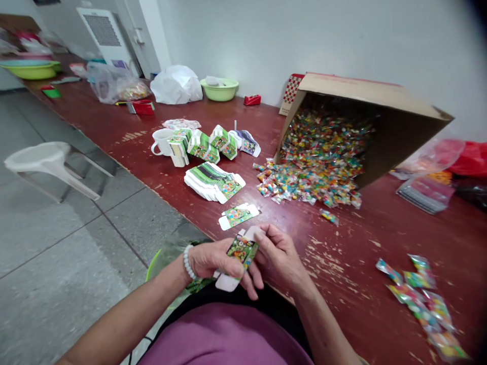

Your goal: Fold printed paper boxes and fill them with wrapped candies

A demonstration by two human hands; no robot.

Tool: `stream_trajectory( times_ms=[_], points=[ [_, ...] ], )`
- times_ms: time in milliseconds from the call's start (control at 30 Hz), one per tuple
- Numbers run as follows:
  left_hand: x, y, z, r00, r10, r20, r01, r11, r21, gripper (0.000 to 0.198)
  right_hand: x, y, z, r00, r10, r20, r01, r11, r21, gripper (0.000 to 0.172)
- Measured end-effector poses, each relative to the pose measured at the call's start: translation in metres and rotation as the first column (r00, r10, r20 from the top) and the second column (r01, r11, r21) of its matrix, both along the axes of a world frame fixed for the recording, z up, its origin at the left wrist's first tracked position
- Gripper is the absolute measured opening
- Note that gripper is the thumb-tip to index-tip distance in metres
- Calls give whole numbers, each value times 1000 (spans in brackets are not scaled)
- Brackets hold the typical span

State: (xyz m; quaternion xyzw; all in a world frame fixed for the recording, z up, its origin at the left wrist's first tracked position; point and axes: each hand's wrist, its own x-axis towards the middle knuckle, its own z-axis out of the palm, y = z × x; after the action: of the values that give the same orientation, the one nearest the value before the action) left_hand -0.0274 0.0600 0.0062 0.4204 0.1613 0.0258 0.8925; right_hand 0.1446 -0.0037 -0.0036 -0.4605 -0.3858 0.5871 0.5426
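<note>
Near the table's front edge, my left hand [220,261] grips a small printed candy box [243,248] with its end flaps sticking out. At the box's upper end, the thumb and fingers of my right hand [279,248] pinch a white flap. Just beyond my hands lies one flat, unfolded box [239,216]. Behind it a fanned stack of flat boxes [213,181] rests on the table. To the right, a large cardboard carton [365,86] lies on its side, and wrapped candies [304,180] spill from its mouth.
Bundled green boxes [203,145] and a white mug [162,142] stand behind the stack. Several candy packets [422,304] lie at right on the red table [323,304]. A green basin [220,90] sits by the wall. A white stool [49,159] stands left; a green-rimmed bin [154,266] is below the edge.
</note>
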Motion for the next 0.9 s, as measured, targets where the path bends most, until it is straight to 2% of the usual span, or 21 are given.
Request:
stream_trajectory(
  times_ms=[100, 233, 367, 433, 500, 567, 633, 667, 733, 900],
  points=[
    [4, -7, -5, 998, 36, 45, -35, 999, -21, 52, 1, -5, -2, 995, 80, -53, -81, 997, -14, 30],
    [4, -11, -5, 995, 88, 41, -92, 989, 116, 55, -1, -8, 4, 978, 177, -108, -177, 984, 9, 36],
    [2, -12, 1, 995, 100, 22, -102, 968, 228, 49, -2, -11, 10, 990, 142, 11, -142, 985, 94, 44],
    [3, -12, 3, 994, 97, 45, -105, 970, 220, 56, 0, -12, 10, 987, 54, 154, -83, 979, 185, 45],
    [4, -14, 5, 991, 112, 80, -126, 971, 203, 66, 1, -14, 10, 927, -147, 344, 26, 943, 332, 47],
    [5, -16, 6, 987, 122, 101, -139, 972, 187, 72, 2, -18, 12, 759, -397, 516, 100, 854, 511, 44],
    [6, -17, 6, 990, 115, 87, -128, 977, 171, 72, 2, -21, 16, 575, -519, 632, 44, 791, 610, 36],
    [6, -17, 6, 992, 109, 67, -119, 979, 168, 70, 2, -23, 18, 519, -522, 677, -7, 789, 614, 33],
    [6, -18, 5, 995, 103, 19, -104, 977, 187, 62, 2, -26, 23, 481, -466, 743, -96, 814, 573, 27],
    [5, -19, 5, 995, 68, -76, -46, 965, 257, 57, 10, -26, 29, 548, -267, 793, -203, 877, 436, 17]
  ],
)
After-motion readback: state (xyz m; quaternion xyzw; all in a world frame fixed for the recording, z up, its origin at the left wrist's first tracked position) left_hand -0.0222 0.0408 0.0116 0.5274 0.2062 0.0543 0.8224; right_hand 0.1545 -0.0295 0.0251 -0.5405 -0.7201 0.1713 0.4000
